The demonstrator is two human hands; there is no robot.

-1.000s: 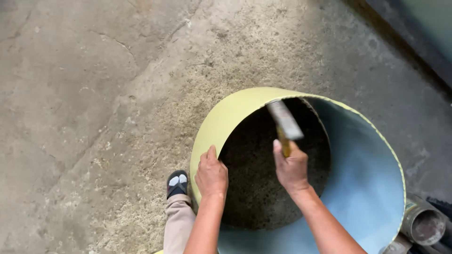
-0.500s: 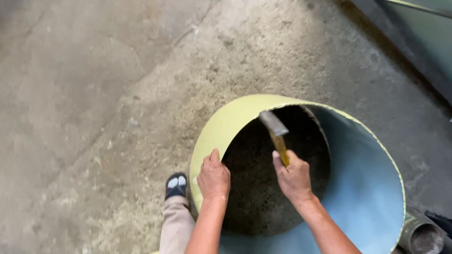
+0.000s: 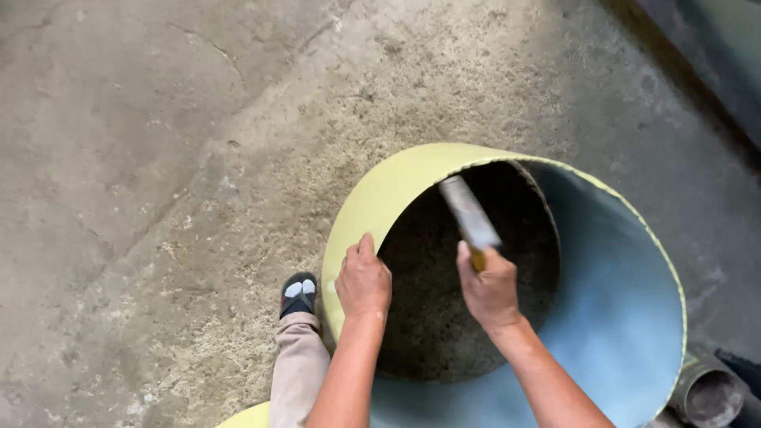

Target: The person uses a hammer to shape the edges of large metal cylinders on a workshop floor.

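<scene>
A large sheet-metal cylinder (image 3: 380, 198), pale yellow-green outside and blue-grey inside, stands open-topped on the concrete floor. My left hand (image 3: 363, 279) grips its near rim on the left. My right hand (image 3: 489, 289) holds a hammer (image 3: 469, 212) by its yellow handle; the long grey head points up and to the left, over the cylinder's opening. Through the opening the rough floor shows at the bottom.
My left leg in beige trousers (image 3: 299, 372) and a dark sandal (image 3: 298, 293) stand just left of the cylinder. A grey pipe end (image 3: 711, 394) lies at the lower right. A dark edge (image 3: 690, 71) runs along the upper right.
The hammer head has swung from the cylinder's far rim down and leftward, and my right hand has dropped lower inside the opening. My left hand stays on the rim.
</scene>
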